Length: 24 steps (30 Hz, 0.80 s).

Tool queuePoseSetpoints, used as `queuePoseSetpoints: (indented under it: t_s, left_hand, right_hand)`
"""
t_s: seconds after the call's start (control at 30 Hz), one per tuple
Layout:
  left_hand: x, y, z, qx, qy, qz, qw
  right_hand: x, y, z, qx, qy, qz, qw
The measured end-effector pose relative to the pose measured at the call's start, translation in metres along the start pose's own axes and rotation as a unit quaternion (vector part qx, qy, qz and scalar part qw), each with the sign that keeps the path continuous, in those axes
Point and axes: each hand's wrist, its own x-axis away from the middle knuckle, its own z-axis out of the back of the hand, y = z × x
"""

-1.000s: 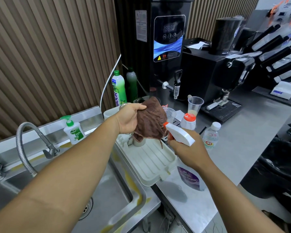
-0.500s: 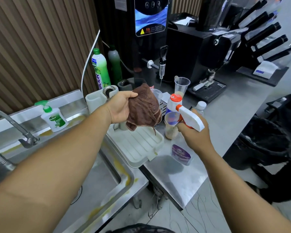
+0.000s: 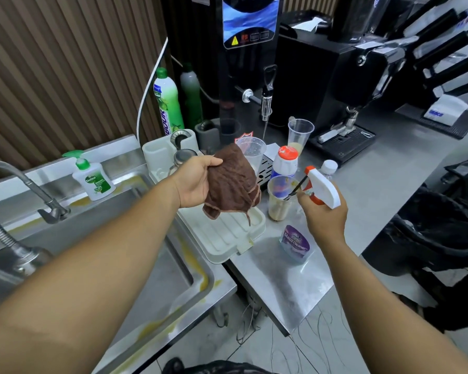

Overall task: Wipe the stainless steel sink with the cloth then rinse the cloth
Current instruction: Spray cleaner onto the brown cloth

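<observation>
Hands draw apart above the white drain tray [image 3: 222, 236]: the right hand [image 3: 323, 214], gripping the trigger head of a glass cleaner spray bottle [image 3: 323, 188], now sits off the tray's right end, where a second ago the nozzle almost met the cloth. A used plastic cup [image 3: 280, 201] now shows between them. That retreat suggests the spraying is finished and wiping can begin. The left hand [image 3: 197, 182] pinches the bunched brown cloth [image 3: 231, 182] between thumb and curled fingers, holding it in the air over the tray's far half, corners dangling clear of the ribs. The stainless steel sink [image 3: 170, 276] lies to the tray's left, under the left forearm, streaked with yellow residue and apparently unwiped.
</observation>
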Motion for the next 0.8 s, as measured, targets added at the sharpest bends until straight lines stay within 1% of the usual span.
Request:
queuePoseSetpoints:
  t_s: [0.1,0.17,0.3,0.43,0.53,0.63,0.8]
  left_hand:
    - [0.001,-0.005,-0.002,-0.001,0.006,0.004,1.000]
    - [0.004,-0.008,-0.003,0.003,0.008,0.003,1.000]
    - [0.012,-0.012,-0.003,0.003,0.006,0.001,1.000]
    - [0.024,-0.011,0.008,0.007,0.005,0.003,1.000]
    - [0.034,-0.007,0.017,0.015,0.007,-0.001,1.000]
    - [0.051,-0.001,0.029,0.019,0.004,-0.006,1.000]
    - [0.087,0.008,0.055,0.019,0.000,-0.018,1.000]
  right_hand:
    - [0.005,0.004,0.001,0.008,-0.007,-0.033,0.999]
    - [0.008,0.008,0.001,0.023,-0.004,-0.040,0.999]
    - [0.017,0.016,0.006,0.068,-0.014,-0.033,0.997]
    - [0.032,0.020,0.010,0.081,-0.006,-0.013,0.997]
    - [0.044,0.020,0.009,0.078,0.022,-0.018,0.997]
    - [0.060,0.017,0.001,0.092,0.068,-0.047,0.992]
    - [0.099,0.007,-0.021,0.126,0.130,-0.035,0.983]
